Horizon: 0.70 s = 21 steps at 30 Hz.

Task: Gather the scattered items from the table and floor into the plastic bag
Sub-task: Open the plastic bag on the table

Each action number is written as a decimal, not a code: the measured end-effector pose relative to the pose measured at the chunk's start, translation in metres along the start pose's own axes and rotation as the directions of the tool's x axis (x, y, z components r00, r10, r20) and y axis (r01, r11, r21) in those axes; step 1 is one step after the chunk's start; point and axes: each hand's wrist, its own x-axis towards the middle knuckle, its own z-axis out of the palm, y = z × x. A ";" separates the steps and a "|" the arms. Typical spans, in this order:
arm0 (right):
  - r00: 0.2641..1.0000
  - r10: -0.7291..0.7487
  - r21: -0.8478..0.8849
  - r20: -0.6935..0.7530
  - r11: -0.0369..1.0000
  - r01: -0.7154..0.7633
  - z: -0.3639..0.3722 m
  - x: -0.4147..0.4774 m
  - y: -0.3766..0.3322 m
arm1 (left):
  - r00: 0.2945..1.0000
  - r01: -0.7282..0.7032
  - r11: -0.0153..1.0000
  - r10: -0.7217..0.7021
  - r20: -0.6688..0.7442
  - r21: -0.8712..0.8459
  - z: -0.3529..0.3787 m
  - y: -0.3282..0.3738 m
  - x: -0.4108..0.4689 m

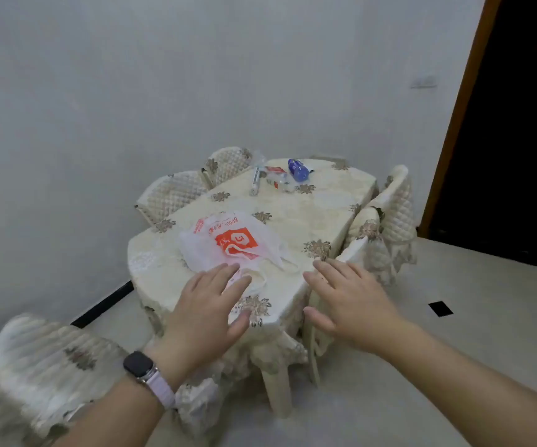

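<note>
Both hands reach out over the near end of the bench (312,211), which is draped in a cream cloth with brown flower motifs. The left hand (207,304), with a dark watch (138,364) on a pale strap at the wrist, is flat with its fingers straight and spread, holding nothing. Its fingertips lie over the near edge of the plastic bag (235,243), though from this angle I cannot tell whether they touch it. The right hand (354,301) is likewise flat and empty, fingers straight, just to the right of the bag and apart from it, over the near right edge of the bench. The bag is thin, white and crumpled, with an orange-red print, and lies flat on the near half of the bench. At the far end, well apart from the bag, several small items lie close together: a blue bottle (298,170) on its side, a slim white tube (255,181) and a red-and-white packet (275,175) among some clear wrapping. Chairs in quilted covers (170,195) stand tucked along both long sides, and another, blurred, sits at the lower left (44,366). The pale floor (486,317) has small black inset tiles (440,308).
</note>
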 end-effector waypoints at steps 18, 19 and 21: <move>0.985 -0.061 0.121 0.163 0.992 0.041 0.122 0.116 0.059 | 0.984 0.132 0.991 -0.127 0.128 -0.027 0.114 -0.062 0.084; 0.981 -0.057 0.123 0.183 0.992 0.035 0.130 0.123 0.059 | 0.983 0.129 0.991 -0.123 0.137 -0.039 0.124 -0.069 0.089; 0.979 -0.042 0.114 0.199 0.993 0.019 0.149 0.137 0.059 | 0.981 0.131 0.989 -0.120 0.149 -0.063 0.146 -0.087 0.099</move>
